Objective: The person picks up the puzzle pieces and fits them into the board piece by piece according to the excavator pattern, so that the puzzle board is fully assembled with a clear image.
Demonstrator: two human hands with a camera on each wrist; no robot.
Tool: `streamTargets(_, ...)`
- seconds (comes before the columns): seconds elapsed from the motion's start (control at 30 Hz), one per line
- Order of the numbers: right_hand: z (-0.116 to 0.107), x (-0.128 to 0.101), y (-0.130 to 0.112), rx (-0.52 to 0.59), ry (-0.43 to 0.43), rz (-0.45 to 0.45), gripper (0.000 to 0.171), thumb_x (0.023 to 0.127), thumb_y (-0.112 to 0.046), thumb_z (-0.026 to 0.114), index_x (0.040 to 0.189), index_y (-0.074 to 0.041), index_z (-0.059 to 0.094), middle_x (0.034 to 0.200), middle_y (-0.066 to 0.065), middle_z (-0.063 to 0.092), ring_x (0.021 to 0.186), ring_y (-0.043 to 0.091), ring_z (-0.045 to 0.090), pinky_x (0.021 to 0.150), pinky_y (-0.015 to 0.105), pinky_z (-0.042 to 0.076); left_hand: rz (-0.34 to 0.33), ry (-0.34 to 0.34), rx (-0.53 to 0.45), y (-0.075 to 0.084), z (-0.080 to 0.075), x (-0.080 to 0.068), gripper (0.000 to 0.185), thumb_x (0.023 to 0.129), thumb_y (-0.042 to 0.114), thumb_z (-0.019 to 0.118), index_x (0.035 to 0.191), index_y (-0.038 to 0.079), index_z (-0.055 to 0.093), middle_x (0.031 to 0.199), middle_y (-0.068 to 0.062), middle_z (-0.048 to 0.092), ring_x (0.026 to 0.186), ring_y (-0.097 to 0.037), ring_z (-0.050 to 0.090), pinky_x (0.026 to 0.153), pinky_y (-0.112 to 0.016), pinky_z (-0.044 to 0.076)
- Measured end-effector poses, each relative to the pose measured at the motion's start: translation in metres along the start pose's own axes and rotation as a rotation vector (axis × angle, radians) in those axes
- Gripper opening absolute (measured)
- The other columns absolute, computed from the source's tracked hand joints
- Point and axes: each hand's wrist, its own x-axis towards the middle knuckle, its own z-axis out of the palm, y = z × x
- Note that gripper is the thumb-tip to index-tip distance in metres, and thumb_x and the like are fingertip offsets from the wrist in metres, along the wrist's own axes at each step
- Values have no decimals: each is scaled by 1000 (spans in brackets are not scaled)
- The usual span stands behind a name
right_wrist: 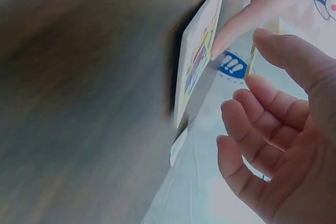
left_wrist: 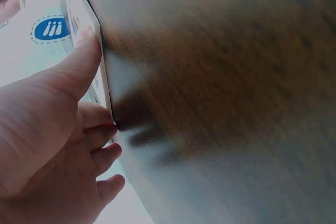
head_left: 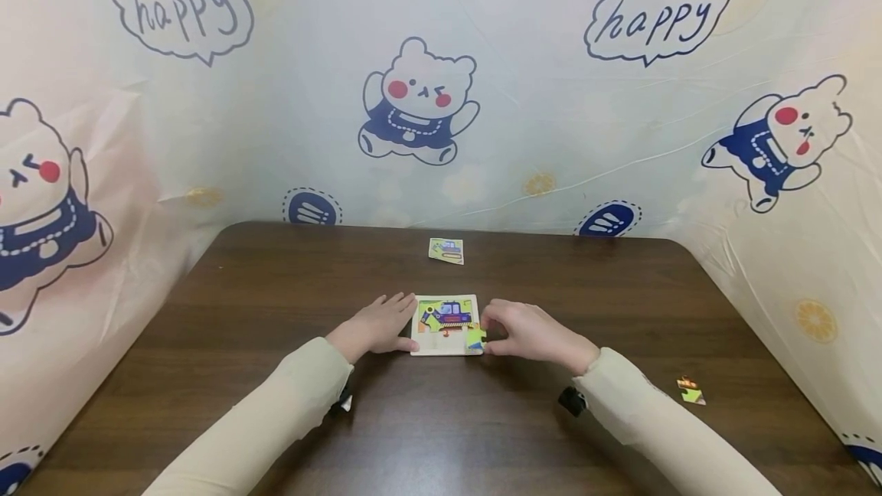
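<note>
Dark wood-grain table [head_left: 276, 312], rounded far corners, w/ a pale cartoon-bear backdrop [head_left: 441, 60] wrapped round three sides, "happy" speech bubbles printed on it.

Centre of the table, nearer the front edge than the back: small square puzzle board [head_left: 446, 325], pale frame, lying flat. Pic on it shows a blue vehicle w/ a striped base on a green/yellow ground; lower part of the board reads plain white, pieces not in there.

Left hand [head_left: 377, 325] sits at the board's left edge, fingers stretched out flat and together along the rim, thumb lower down. Left wrist view confirms: thumb [left_wrist: 79, 61] pressed against the board's thin edge [left_wrist: 100, 51], other fingers tucked beside it on the table. Steadying, not gripping.

Right hand [head_left: 527, 331] at the board's right side, fingers curled, pinching a puzzle piece [head_left: 475, 338], yellow-green w/ a bit of blue, at the board's lower right corner. Piece touches or overlaps the board there; can't tell if it's seated. Right wrist view shows the piece edge-on [right_wrist: 252, 59], thin, held btwn thumb and forefinger, board [right_wrist: 197, 61] just beyond.

Elsewhere: one loose piece [head_left: 445, 250], green w/ a vehicle part on it, lies toward the back edge, well apart from the board. Another loose piece [head_left: 690, 390], orange and green, lies far right near the front. Both arms in cream sleeves [head_left: 276, 412].
</note>
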Motion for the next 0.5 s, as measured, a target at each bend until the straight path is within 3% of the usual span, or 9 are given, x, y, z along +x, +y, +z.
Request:
streamTargets(0.23,11,31,-9,6,-50,-22,23,79,-26,74,94,-13,63,86,-1,58,69,10,49,57,22,43,17,5,9,0,0,0,80,88,48,55,143,-2,26,148,-15,23,135,-31,19,107,-48,16)
streamTargets(0.5,29,57,-12,0,-73,-89,17,79,-23,72,83,-11,61,77,-1,54,66,7,46,54,20,38,15,6,2,0,0,0,80,88,48,55,143,-2,27,148,-14,24,135,-31,19,107,-47,17)
